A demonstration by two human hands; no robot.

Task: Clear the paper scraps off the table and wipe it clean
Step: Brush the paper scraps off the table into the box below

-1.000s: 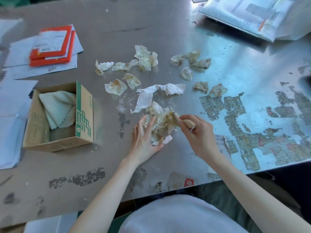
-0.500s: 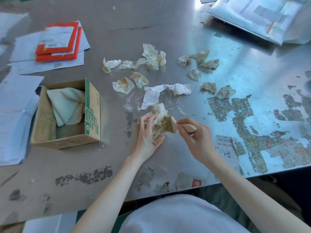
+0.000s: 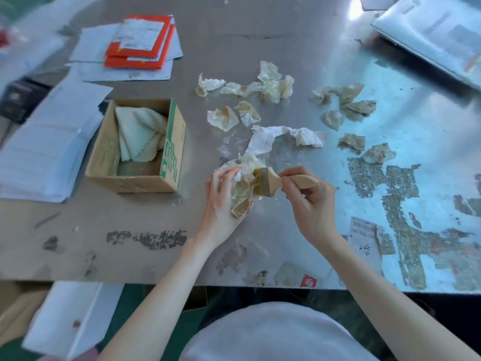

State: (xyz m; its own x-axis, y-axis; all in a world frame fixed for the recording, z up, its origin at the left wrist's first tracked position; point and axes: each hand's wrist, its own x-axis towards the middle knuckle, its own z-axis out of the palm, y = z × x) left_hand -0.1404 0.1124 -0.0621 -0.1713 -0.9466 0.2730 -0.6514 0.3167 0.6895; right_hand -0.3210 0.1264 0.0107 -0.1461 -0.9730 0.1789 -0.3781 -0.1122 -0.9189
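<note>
Gripping crumpled waxy scraps, left hand; wooden-handled brush, right hand.

One head-worn camera looks steeply down, close over the table.

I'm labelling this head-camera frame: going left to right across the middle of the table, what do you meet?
Stack of white papers → cardboard box with a cloth inside → left hand clutching a wad of paper scraps → brush → right hand → barcode label → patchy stuck-on paper residue.
</note>
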